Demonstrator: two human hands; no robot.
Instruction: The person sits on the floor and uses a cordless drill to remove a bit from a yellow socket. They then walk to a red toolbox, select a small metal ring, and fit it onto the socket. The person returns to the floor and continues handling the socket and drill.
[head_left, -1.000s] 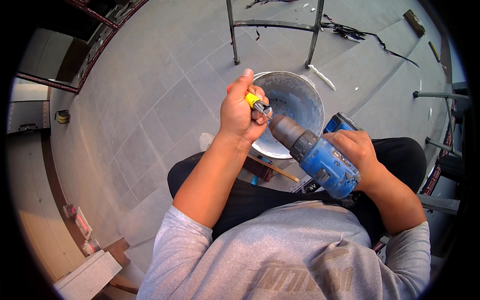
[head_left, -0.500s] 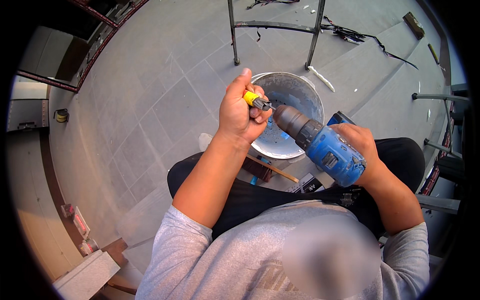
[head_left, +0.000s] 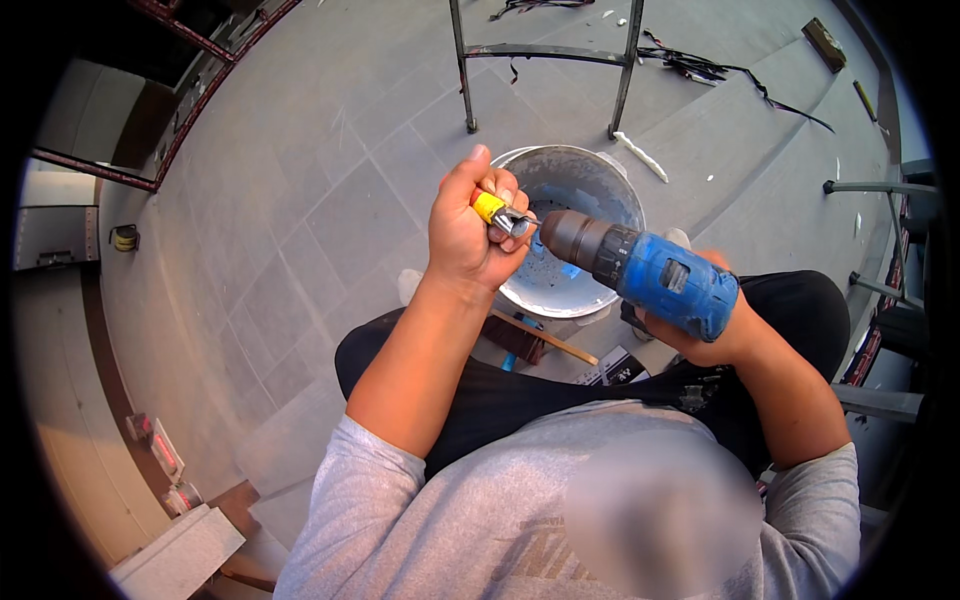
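Over a grey bucket my left hand is closed around a short yellow tool with a dark metal end; its exact kind is unclear. My right hand grips a blue cordless drill, lying nearly level with its chuck pointing left. A thin bit runs from the chuck to the metal end of the yellow tool. Whether the two touch is too small to tell. Part of the drill's handle is hidden behind its body and my fingers.
A brush with a wooden handle lies between the bucket and my folded legs. Beyond the bucket stand the legs of a metal ladder. Black straps and a wooden block lie at far right. A tape measure sits at left.
The drill has turned from a downward slant to nearly level, and my right hand has rolled lower beneath it. My left hand and the yellow tool have shifted slightly left.
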